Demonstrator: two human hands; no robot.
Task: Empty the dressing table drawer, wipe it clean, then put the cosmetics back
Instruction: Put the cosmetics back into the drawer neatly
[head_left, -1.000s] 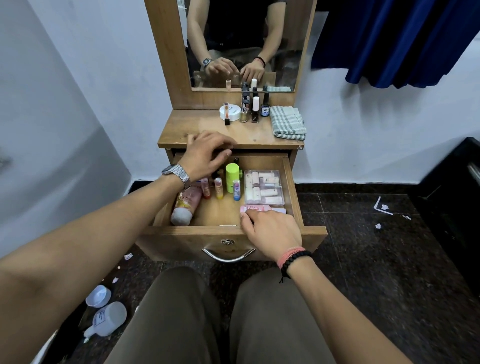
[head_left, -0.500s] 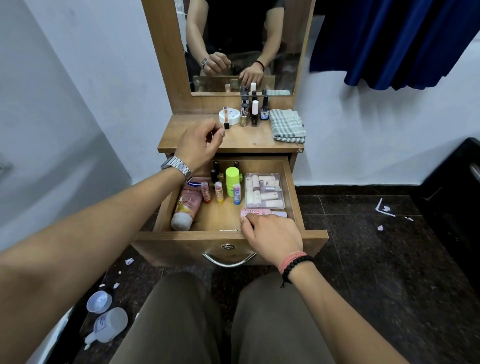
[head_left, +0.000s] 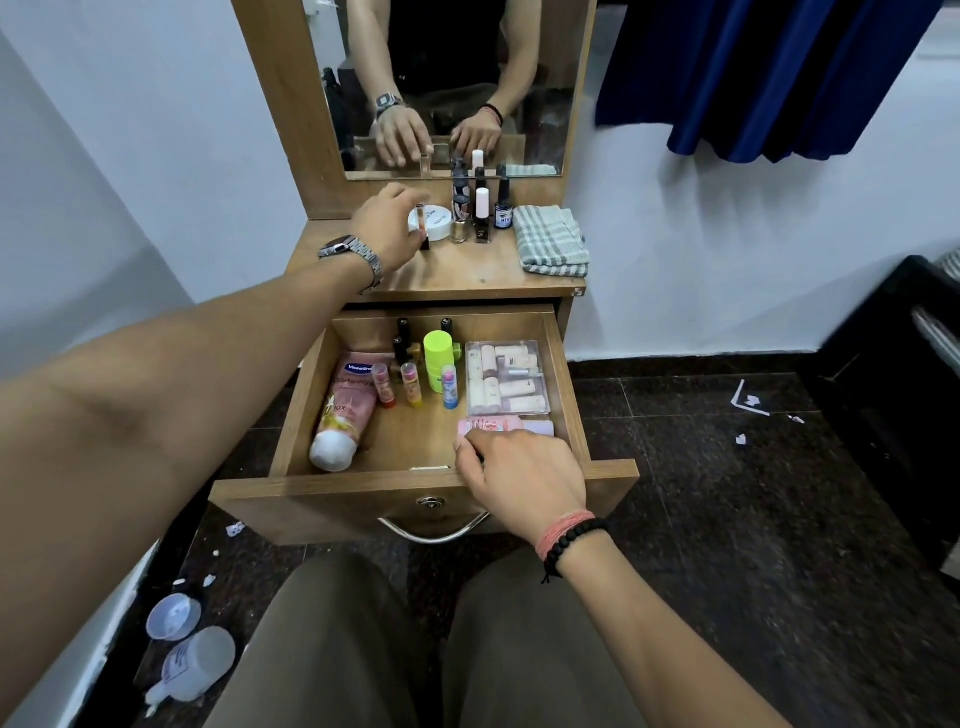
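Left hand (head_left: 388, 228) now up at the tabletop in upper centre, pinching a small lipstick (head_left: 422, 224) beside the white jar (head_left: 434, 223), right hand (head_left: 511, 475) still gripping the pink tube (head_left: 498, 427) at lower right of the open drawer (head_left: 415, 488)

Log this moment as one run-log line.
phase: emptying drawer | left hand: at small tube on tabletop | right hand: on pink packet
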